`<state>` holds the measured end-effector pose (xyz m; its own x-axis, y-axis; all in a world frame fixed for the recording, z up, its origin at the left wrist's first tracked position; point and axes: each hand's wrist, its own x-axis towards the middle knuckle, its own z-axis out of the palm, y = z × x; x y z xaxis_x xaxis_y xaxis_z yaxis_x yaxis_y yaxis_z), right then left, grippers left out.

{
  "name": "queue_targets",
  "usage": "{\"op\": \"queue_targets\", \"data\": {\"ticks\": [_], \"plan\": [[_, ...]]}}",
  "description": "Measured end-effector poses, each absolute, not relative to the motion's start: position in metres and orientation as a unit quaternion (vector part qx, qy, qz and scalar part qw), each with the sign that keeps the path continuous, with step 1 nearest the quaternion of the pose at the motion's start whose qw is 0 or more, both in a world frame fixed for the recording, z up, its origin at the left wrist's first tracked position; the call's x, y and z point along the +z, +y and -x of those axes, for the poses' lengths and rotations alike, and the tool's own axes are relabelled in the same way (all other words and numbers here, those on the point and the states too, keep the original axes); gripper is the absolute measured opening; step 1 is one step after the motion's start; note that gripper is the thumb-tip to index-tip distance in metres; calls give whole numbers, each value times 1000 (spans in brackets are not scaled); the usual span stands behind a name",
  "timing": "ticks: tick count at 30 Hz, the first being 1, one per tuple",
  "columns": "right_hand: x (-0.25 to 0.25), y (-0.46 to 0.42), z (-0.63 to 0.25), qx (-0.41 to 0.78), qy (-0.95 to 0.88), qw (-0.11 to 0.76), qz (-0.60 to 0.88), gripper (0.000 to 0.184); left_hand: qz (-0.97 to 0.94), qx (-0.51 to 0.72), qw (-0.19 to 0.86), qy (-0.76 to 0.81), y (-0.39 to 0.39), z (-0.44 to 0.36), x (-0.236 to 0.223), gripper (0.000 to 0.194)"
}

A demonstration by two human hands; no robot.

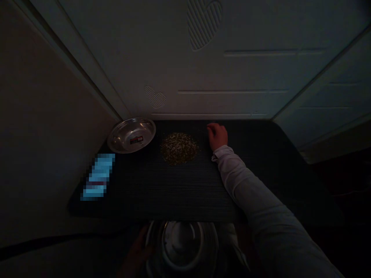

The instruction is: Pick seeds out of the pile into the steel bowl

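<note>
1. At far left, a blurred, glowing rectangle (98,177) lies on the dark table (162,197).
2. A metal bowl (123,142) with a label inside stands just behind it.
3. The left hand (138,253), dim, is at the rim of a round metal vessel (182,247) below the table's near edge; I cannot tell its grip.
4. The grain heap (179,148) lies between bowl and right hand (218,136), whose fingers curl inward; whether they hold anything, I cannot tell.

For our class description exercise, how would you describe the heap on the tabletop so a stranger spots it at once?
Start with the dark tabletop. Towards its far edge, look between the shiny metal bowl on the left and the person's right hand. The heap is the loose, speckled, grainy mound, unlike the smooth bowl.
</note>
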<state>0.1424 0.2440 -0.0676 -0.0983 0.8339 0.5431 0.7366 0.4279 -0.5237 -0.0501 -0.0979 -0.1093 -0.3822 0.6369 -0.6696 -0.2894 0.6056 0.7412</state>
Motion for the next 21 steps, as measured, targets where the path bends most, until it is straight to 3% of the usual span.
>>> {"op": "queue_targets", "data": {"ticks": [7,21], "plan": [[-68,245,-140,53,-785,348,510,18,-126,441,531,712,-97,52,-112,55],[-72,240,-155,58,-804,353,476,17,-114,431,532,720,-91,46,-96,55]]}}
